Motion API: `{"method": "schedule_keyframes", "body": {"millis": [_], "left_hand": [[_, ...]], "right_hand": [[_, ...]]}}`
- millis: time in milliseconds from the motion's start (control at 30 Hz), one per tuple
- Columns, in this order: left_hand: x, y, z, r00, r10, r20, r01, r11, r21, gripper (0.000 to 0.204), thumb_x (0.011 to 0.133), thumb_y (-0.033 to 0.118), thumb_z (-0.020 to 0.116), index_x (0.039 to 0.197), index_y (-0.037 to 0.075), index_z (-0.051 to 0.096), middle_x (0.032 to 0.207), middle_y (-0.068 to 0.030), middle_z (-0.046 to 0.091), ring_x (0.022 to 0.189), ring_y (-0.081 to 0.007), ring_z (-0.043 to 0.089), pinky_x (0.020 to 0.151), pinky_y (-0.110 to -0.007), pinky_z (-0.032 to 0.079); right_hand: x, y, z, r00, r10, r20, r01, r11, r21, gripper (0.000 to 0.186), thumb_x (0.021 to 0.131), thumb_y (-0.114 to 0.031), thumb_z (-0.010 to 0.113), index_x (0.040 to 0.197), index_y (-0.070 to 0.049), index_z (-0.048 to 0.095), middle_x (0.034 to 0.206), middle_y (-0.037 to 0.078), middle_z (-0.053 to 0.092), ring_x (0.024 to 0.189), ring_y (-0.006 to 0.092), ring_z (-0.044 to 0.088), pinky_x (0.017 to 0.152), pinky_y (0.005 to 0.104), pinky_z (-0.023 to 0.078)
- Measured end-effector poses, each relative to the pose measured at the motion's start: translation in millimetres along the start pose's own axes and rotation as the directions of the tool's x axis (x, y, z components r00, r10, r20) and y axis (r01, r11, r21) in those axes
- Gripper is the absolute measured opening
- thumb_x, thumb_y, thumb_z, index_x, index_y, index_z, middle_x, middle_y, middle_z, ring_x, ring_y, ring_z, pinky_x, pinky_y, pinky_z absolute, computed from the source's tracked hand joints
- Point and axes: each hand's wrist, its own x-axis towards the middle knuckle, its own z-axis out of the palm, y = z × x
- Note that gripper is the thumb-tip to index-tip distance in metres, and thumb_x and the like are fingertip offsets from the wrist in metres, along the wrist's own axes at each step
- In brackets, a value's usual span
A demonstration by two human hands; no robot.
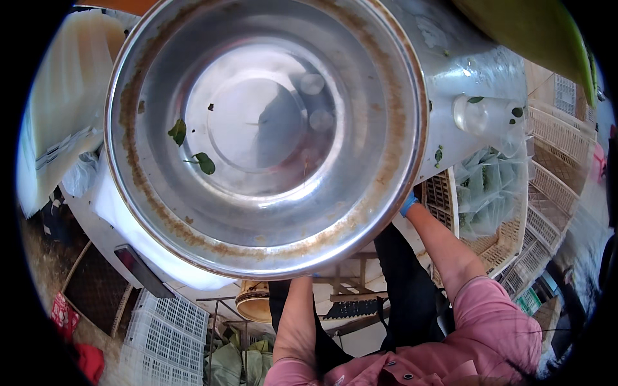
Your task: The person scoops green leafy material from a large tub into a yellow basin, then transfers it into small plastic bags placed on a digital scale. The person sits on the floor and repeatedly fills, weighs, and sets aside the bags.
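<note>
A large round steel basin (257, 225) fills the upper middle of the head view, with brown staining inside its rim and a couple of green leaves (177, 132) in it. My right hand (408, 204), in a blue glove, grips its lower right edge, the fingertips out of sight. My left forearm (295, 321) reaches up to the basin's front edge; only a sliver of that hand (310, 276) shows, and its fingers are hidden behind the basin.
A metal table (444, 154) holds a clear cup (473, 117), stray leaves and a dark phone-like object (145, 270). Plastic crates (553, 183) and bagged greens (486, 193) stand at the right, white crates (164, 338) at lower left, and a bucket (253, 299) beneath.
</note>
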Motion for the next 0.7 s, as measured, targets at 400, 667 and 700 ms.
{"method": "schedule_keyframes", "body": {"millis": [400,667,700], "left_hand": [[-160.3,213.5,56.9,0.805,0.422,0.418,-0.594,0.574,0.564,0.031,0.081,0.007,0.058,0.111,0.001,0.063,0.096,-0.0149,0.069,0.088,-0.0295,0.067,0.079,-0.036,0.052],[-181.7,509.6,197.0,0.537,0.795,0.281,-0.842,0.527,0.118,0.038,0.09,-0.002,0.048,0.128,-0.006,0.048,0.105,-0.0099,0.062,0.098,-0.0181,0.058,0.089,-0.031,0.045],[-160.1,534.5,220.7,0.541,0.796,0.271,-0.831,0.556,0.025,0.046,0.09,-0.001,0.049,0.135,-0.005,0.041,0.113,-0.0104,0.058,0.105,-0.0184,0.055,0.093,-0.032,0.043]], "right_hand": [[-139.0,-350.5,-191.9,0.905,-0.425,0.014,0.41,0.862,-0.297,0.051,0.076,-0.016,0.066,0.123,0.0,0.053,0.103,0.018,0.061,0.091,0.0334,0.059,0.08,0.0398,0.049],[-53.6,-474.0,-427.4,0.434,-0.67,-0.602,0.38,0.742,-0.552,0.054,0.079,-0.007,0.062,0.129,0.003,0.046,0.122,0.021,0.052,0.111,0.0343,0.051,0.098,0.0409,0.039],[-28.5,-469.8,-454.9,0.42,-0.592,-0.687,0.374,0.803,-0.463,0.053,0.082,-0.011,0.062,0.131,0.003,0.044,0.126,0.023,0.05,0.117,0.0353,0.048,0.103,0.0407,0.036]]}}
